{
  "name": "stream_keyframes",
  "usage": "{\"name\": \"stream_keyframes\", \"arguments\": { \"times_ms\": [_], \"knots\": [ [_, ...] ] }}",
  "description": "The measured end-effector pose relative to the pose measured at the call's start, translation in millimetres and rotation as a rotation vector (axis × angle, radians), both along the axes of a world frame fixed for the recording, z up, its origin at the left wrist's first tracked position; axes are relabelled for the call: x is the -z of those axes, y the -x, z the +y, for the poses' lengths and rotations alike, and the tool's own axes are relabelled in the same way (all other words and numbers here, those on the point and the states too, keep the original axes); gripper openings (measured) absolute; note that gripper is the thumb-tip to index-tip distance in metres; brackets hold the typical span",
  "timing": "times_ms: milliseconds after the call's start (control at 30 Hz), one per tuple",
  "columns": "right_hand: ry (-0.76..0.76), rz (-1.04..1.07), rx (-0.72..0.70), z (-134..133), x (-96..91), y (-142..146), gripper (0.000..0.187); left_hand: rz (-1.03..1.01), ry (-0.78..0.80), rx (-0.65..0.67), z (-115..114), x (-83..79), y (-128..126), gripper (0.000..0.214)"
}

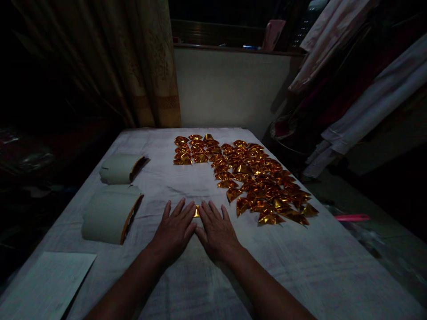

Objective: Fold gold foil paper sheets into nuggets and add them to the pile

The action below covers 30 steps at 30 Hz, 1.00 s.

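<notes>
Between my two hands lies a small piece of gold foil paper, flat on the cloth-covered table. My left hand rests palm down, fingers stretched and apart, its fingertips at the foil's left side. Mirroring it, my right hand lies flat at the right side of the foil, fingers out. Both hands hide the foil's side parts, so its full size cannot be seen. Beyond them and to the right spread many folded gold foil pieces, laid close together in rows.
Two curved stacks of paper sheets, one farther and one nearer, lie on the left. A flat pale sheet is at the near left corner. Hanging clothes are at right; a curtain hangs behind. A pink object lies beyond the right edge.
</notes>
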State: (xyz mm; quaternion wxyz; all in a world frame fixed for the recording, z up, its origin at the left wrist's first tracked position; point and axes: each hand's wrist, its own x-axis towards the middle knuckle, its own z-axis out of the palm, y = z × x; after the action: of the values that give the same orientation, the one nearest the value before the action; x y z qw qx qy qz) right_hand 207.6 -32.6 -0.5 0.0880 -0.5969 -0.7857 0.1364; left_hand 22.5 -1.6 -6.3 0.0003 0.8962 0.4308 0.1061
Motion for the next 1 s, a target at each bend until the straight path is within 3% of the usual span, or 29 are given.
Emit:
{"name": "stream_keyframes", "arguments": {
  "times_ms": [433, 767, 1000],
  "knots": [
    [0.047, 0.024, 0.016, 2, -2.1, 1, 0.065, 0.078, -0.032, -0.022, -7, 3.4, 39, 0.053],
    [-0.012, -0.003, 0.021, -2, -3.7, 2, 0.06, 0.036, -0.049, -0.126, -16, 11.5, 42, 0.047],
    [-0.082, 0.046, -0.17, 11, -13.2, 11, 0.051, 0.063, -0.081, -0.156, -16, 5.6, 36, 0.045]
  ]
}}
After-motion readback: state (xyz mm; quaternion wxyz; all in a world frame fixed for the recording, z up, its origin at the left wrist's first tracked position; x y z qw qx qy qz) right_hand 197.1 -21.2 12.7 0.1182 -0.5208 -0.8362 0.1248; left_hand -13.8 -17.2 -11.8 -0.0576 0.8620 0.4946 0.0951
